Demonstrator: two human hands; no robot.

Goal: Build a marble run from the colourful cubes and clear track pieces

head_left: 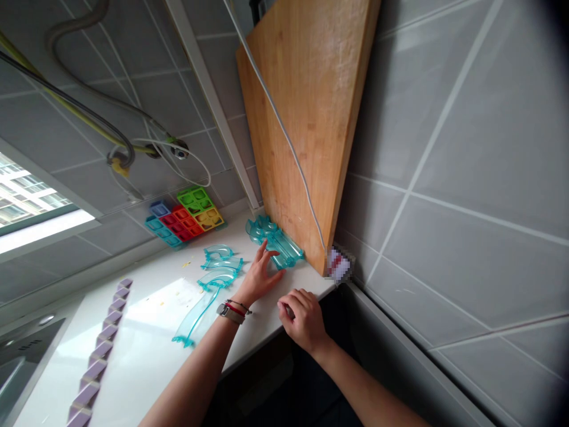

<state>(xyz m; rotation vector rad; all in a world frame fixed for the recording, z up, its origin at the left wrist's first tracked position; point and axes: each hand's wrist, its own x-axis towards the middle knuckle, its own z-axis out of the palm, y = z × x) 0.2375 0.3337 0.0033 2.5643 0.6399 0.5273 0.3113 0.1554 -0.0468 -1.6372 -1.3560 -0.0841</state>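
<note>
My left hand (260,276), with a watch and bracelets at the wrist, reaches over the counter with fingers spread. It holds nothing. Its fingertips are at a pile of clear teal plastic track pieces (282,252), some straight and some curved; I cannot tell whether they touch. Left of this hand lie several curved teal pieces (220,276) in a rough column, with a long straight teal piece (198,320) below them. My right hand (304,317) is curled into a loose fist at the counter's front edge, and nothing shows in it.
A thick wooden board (306,118) leans upright behind the pile, a white cable (284,127) hanging across it. Colourful moulded trays (186,216) stand against the wall. A row of purple-grey blocks (100,356) lies on the white counter (146,356). Pipes hang upper left.
</note>
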